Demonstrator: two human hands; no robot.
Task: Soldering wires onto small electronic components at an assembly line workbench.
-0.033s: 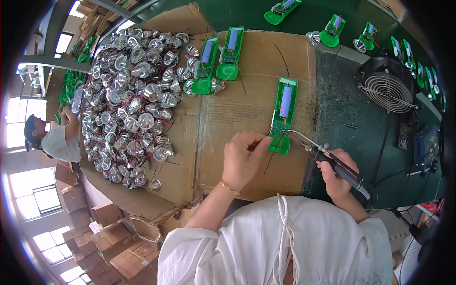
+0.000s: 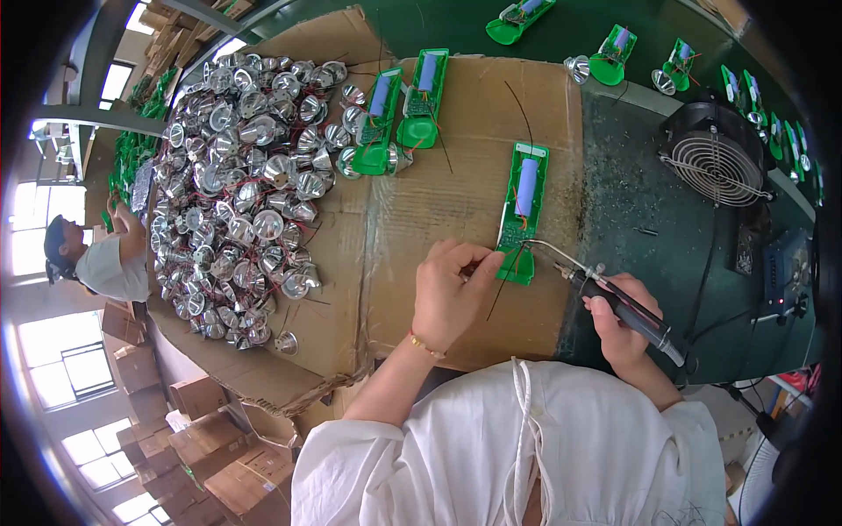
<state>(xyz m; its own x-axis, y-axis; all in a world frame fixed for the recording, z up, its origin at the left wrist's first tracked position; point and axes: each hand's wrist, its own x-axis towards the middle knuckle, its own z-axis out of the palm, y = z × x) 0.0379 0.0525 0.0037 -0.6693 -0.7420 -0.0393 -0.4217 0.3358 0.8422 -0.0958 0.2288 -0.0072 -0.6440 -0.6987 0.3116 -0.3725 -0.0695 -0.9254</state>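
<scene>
A green plastic lamp housing lies lengthwise in front of me on the cardboard. It carries a lavender cylindrical battery and a small green circuit board. My left hand pinches thumb and forefinger together at the housing's left edge; what is between the fingertips is too small to make out. A thin black wire crosses the housing beside them. In my right hand is a black soldering iron, with a thin bent metal tube reaching the board. Its tip is at the board's lower end.
Silver reflector cups with red wires are heaped on cardboard at left. Two similar housings lie beyond; several more line the far right. A black fan and a blue box-shaped unit stand right. Another person works at far left.
</scene>
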